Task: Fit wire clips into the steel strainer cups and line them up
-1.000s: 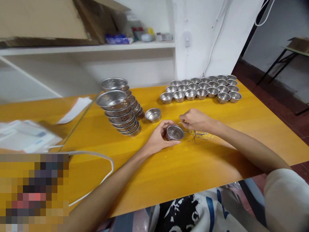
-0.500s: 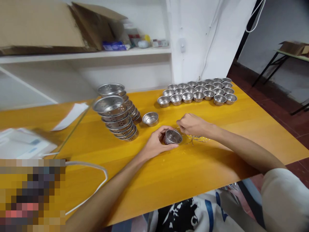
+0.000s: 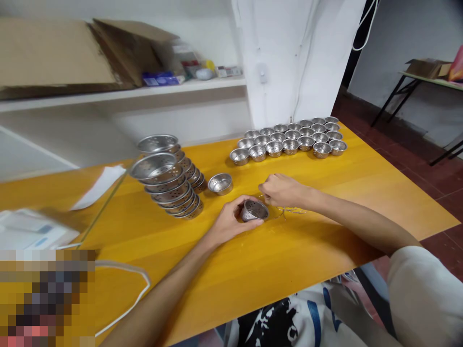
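Observation:
My left hand is closed round a small perforated metal cup, tilted on the yellow table. My right hand pinches a thin wire piece just right of the cup, above a small heap of wire pieces. A single loose cup sits just behind my left hand. Two leaning stacks of nested cups stand to the left. Rows of several cups are laid out at the table's far side.
A white cable curls over the table at the front left, near white papers and a glass pane's edge. A shelf with cardboard and small boxes runs behind. A white pillar stands at the back.
The view has drifted, so everything sits a little lower and further left. The cup in my left hand has tipped more onto its side. My right hand keeps its pinch beside it.

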